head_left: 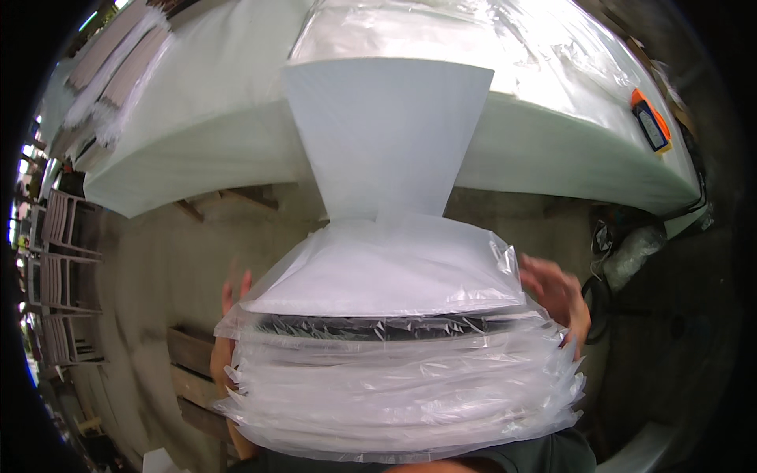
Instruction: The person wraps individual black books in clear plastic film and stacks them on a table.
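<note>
A tall stack of flat white items in clear plastic bags [402,378] rises in front of my body. Near its top runs a dark band [386,326], under the uppermost white bagged item [394,268]. My left hand [235,293] is at the stack's left side with its fingers pointing up, partly hidden by the plastic. On the other side my right hand [558,298] is slightly blurred, its fingers stretched out beside the bags' edges. Neither hand visibly grips anything. A pale tapering panel [390,134] extends from the stack's far side up to the table.
Beyond the stack is a table with a pale cover [213,126], carrying shiny clear plastic sheeting [410,31]. An orange and dark-blue tool [653,124] lies at its right end. Chairs [71,284] line the left, with a slatted wooden seat [201,366] closer. Crumpled clear plastic [635,256] lies at right.
</note>
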A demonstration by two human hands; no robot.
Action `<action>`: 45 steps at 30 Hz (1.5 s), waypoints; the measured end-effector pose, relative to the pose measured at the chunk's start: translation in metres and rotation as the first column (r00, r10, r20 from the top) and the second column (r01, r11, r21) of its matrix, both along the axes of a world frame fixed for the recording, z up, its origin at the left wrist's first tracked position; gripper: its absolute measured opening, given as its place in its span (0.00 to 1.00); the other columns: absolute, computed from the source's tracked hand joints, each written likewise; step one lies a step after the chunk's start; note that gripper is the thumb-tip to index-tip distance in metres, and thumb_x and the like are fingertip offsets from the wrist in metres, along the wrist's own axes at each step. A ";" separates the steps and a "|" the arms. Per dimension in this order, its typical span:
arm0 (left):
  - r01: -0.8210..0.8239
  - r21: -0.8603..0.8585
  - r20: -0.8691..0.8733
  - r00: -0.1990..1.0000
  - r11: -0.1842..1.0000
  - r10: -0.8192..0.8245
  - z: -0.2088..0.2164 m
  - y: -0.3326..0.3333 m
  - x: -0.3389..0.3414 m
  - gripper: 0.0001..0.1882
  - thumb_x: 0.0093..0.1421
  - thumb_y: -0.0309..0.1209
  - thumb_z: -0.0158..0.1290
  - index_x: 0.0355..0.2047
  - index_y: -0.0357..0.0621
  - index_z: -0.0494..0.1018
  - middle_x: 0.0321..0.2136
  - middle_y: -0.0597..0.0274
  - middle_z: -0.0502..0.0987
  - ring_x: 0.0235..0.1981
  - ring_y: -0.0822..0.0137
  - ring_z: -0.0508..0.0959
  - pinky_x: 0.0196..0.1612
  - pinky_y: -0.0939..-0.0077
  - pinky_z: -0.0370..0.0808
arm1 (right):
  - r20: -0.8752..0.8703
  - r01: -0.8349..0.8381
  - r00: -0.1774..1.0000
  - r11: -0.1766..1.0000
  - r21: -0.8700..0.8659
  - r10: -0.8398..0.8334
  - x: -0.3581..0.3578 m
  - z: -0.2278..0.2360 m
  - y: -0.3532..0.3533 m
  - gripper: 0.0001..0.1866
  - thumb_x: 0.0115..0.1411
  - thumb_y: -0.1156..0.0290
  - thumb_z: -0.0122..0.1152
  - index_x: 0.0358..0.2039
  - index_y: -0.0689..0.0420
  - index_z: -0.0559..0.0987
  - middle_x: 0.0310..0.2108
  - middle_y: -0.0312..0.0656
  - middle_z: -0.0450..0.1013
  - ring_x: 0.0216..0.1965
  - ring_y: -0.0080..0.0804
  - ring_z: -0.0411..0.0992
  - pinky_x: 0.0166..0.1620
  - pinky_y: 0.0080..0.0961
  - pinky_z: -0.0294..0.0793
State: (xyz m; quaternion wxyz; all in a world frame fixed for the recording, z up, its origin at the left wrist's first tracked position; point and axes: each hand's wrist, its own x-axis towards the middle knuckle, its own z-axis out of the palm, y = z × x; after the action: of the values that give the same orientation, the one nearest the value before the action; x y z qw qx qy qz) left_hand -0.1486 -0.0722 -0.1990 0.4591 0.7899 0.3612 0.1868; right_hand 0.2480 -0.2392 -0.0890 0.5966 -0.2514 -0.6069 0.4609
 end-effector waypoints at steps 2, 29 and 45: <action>0.033 -0.011 0.010 0.999 0.999 -0.033 0.015 0.001 0.002 0.19 0.56 0.42 0.51 0.35 0.35 0.72 0.33 0.54 0.75 0.36 0.58 0.73 0.43 0.65 0.66 | -0.065 0.043 0.997 0.993 -0.111 -0.050 -0.015 -0.013 -0.035 0.48 0.48 0.53 0.67 0.62 0.59 0.52 0.59 0.56 0.53 0.62 0.45 0.51 0.61 0.41 0.49; -0.345 -0.389 0.350 0.802 0.854 0.483 0.106 0.099 0.094 0.47 0.45 0.39 0.64 0.59 0.34 0.50 0.54 0.52 0.61 0.56 0.62 0.60 0.58 0.70 0.55 | 0.317 0.704 0.707 0.672 -0.232 -0.632 -0.011 -0.015 0.158 0.24 0.43 0.65 0.72 0.36 0.65 0.72 0.27 0.36 0.69 0.29 0.24 0.67 0.32 0.21 0.69; -0.300 -0.538 0.136 0.891 0.788 0.432 0.106 0.112 0.085 0.55 0.43 0.51 0.62 0.61 0.35 0.46 0.58 0.53 0.57 0.60 0.61 0.54 0.60 0.71 0.49 | 0.460 0.780 0.620 0.563 -0.274 -0.635 -0.013 -0.081 0.158 0.37 0.46 0.38 0.58 0.33 0.66 0.68 0.28 0.39 0.64 0.34 0.32 0.64 0.38 0.31 0.66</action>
State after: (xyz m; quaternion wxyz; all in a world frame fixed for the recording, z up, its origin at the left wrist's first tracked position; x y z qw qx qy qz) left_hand -0.0638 0.0395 -0.0933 0.6455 0.5259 0.4830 0.2709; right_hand 0.2350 -0.0809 -0.1697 0.5534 -0.6754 -0.4130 0.2590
